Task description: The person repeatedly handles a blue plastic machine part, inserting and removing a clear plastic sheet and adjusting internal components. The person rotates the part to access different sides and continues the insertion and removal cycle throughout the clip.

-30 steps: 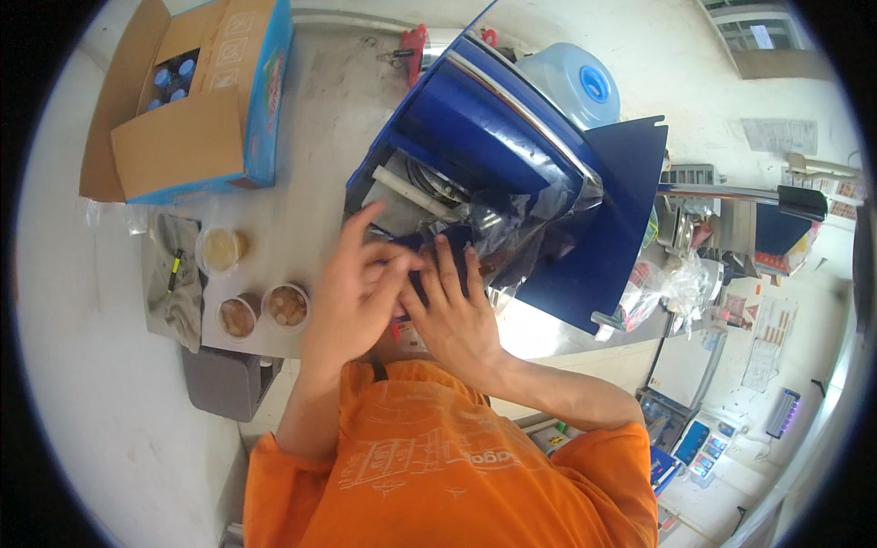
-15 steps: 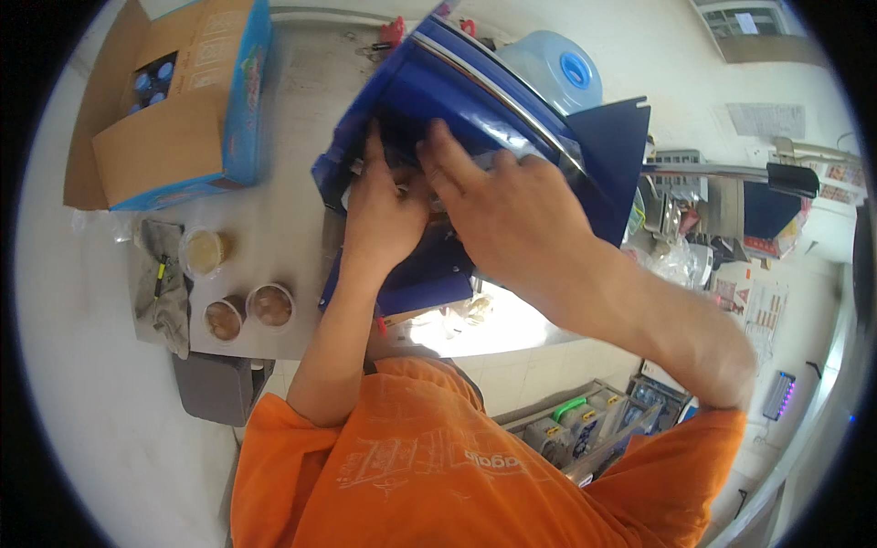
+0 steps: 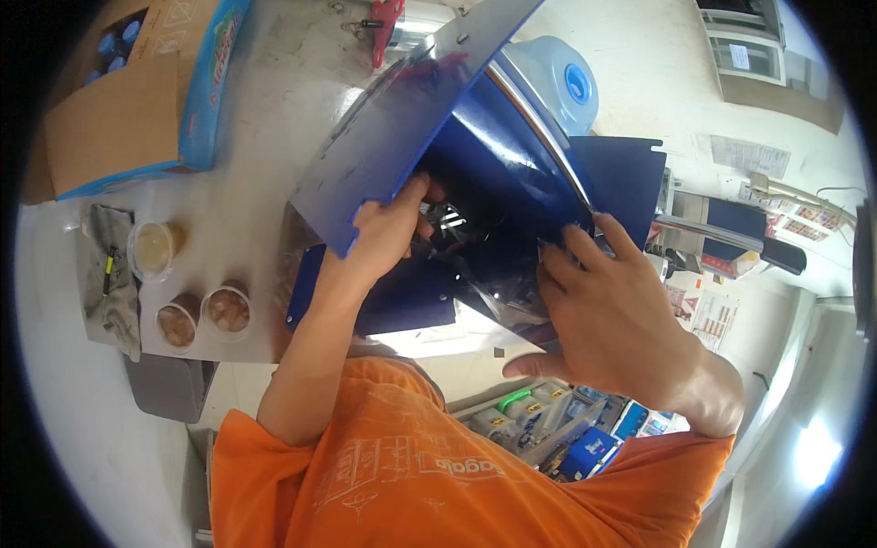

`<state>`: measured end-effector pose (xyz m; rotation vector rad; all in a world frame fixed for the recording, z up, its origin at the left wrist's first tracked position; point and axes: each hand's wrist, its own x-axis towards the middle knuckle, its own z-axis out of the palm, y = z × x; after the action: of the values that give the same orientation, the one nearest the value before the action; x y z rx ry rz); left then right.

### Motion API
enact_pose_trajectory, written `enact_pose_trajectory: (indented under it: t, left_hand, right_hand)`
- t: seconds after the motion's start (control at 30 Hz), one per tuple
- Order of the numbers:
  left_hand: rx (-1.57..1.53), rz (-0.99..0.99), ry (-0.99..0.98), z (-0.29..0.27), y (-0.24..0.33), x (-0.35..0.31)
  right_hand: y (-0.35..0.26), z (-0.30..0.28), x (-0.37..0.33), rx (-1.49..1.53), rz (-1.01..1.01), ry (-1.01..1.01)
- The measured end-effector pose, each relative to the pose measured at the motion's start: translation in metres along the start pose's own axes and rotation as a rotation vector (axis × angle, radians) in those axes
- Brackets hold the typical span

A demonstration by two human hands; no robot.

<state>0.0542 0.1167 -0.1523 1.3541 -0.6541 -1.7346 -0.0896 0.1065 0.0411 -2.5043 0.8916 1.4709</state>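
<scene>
A blue casing (image 3: pixel 512 137) with a shiny chrome strip (image 3: pixel 539 128) along its curve stands tilted on the table before me. My left hand (image 3: pixel 393 224) is closed round the edge of its blue side panel (image 3: pixel 402 110), fingertips reaching into the dark inside. At the casing's right edge, my right hand (image 3: pixel 621 320) has its fingers apart, the tips touching the edge and the thumb stretched out low. Between the hands, the opening shows dark parts and a clear film-like piece (image 3: pixel 493 306). A flat blue flange (image 3: pixel 384 297) lies below my left wrist.
An opened cardboard box (image 3: pixel 119 128) with blue-capped bottles is at the far left. Three clear cups (image 3: pixel 153 251) and a grey cloth (image 3: pixel 111 283) sit left of my forearm. Behind the casing stand a large water bottle (image 3: pixel 557 87) and a red tool (image 3: pixel 385 27).
The casing has tilted, showing its side panel and dark inside. My right hand has moved from beside the left one to the casing's right edge. The left hand now grips the panel edge.
</scene>
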Motion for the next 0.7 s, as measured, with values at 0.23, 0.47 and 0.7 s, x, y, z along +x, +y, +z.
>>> enact_pose_trajectory:
  t: [0.23,0.47,0.7]
  left_hand:
    - [-0.178,0.029,0.089,0.002,0.0,-0.013]
    - [-0.152,0.118,0.122,-0.015,-0.027,-0.01]
    - [-0.479,0.146,0.071,-0.002,-0.02,-0.013]
  right_hand:
    - [0.013,0.003,0.0,0.046,-0.009,-0.001]
    - [0.025,0.004,0.0,0.26,0.044,0.127]
    - [0.046,0.002,0.042,0.331,0.479,0.674]
